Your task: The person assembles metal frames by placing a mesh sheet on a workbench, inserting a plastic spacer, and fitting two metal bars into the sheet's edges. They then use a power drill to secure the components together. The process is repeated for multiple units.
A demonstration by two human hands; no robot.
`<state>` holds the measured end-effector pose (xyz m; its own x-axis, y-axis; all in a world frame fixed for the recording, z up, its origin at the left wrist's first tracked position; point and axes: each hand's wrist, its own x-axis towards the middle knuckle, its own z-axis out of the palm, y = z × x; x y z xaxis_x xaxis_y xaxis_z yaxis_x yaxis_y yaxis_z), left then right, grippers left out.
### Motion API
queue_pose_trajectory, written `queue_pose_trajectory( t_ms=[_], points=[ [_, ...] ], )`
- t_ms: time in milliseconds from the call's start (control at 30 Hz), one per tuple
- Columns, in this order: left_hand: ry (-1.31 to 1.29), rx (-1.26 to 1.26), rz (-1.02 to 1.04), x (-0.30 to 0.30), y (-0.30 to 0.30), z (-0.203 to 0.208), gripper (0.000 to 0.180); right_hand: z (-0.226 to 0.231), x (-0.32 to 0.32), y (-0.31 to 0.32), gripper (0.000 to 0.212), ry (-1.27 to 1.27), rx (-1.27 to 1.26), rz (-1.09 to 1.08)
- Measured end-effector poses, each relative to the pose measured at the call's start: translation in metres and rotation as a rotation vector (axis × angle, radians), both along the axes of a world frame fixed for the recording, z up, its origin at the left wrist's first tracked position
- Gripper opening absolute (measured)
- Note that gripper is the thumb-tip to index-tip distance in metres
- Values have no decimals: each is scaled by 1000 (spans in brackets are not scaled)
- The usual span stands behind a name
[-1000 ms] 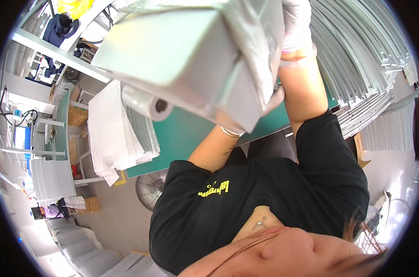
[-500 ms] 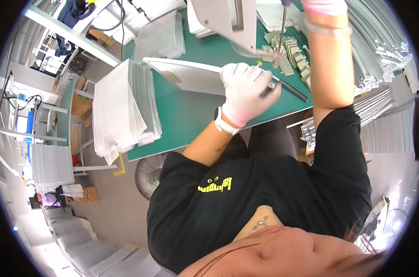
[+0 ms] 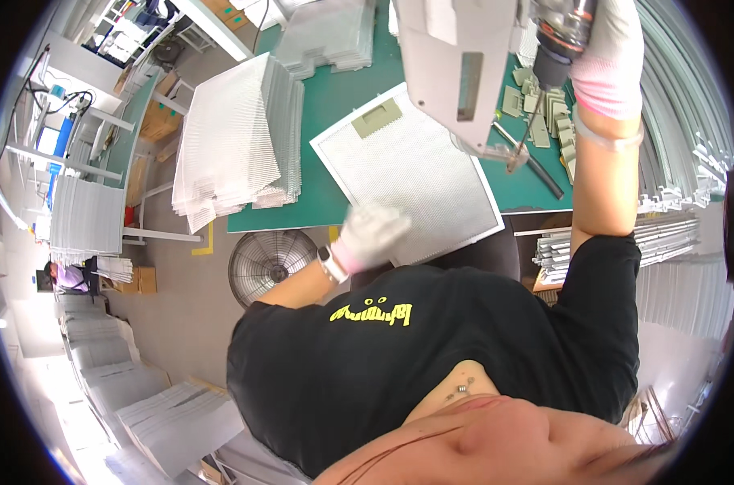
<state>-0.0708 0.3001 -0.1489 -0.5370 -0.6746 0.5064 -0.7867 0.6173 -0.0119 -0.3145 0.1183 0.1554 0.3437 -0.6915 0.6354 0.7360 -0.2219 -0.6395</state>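
Note:
A framed mesh panel (image 3: 419, 182) lies at an angle on the green table (image 3: 326, 212), its near part reaching past the front edge. An olive-grey plastic plate (image 3: 377, 119) sits at its far left edge. My left hand (image 3: 375, 230), in a white glove and smeared by motion, is over the panel's near left edge; its fingers do not show clearly. My gloved right hand (image 3: 613, 61) is closed around a dark power screwdriver (image 3: 562, 36). Its long bit points down beside the tip of a white machine arm (image 3: 456, 73), right of the panel.
Stacked mesh sheets (image 3: 225, 133) stand on the table's left, with clear-looking sheets (image 3: 326, 36) behind. Several loose olive plates (image 3: 536, 113) and a black-handled tool (image 3: 544, 175) lie on the right. Metal strips (image 3: 682, 113) line the far right. A floor fan (image 3: 271, 265) stands below left.
The mesh panel has gone from tilted up to lying nearly flat, nearer me. My left hand has moved left and toward me. My right hand and the screwdriver have come lower in view.

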Motion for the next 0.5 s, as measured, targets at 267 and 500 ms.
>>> queue_pose_trajectory(
  t_ms=[267,500],
  points=[
    [183,326,870,10,-130,41,40,8,9,19,37,93,59,-212],
    [215,-11,541,-35,-118,96,31,-2,1,-24,12,249,21,-331]
  ],
)
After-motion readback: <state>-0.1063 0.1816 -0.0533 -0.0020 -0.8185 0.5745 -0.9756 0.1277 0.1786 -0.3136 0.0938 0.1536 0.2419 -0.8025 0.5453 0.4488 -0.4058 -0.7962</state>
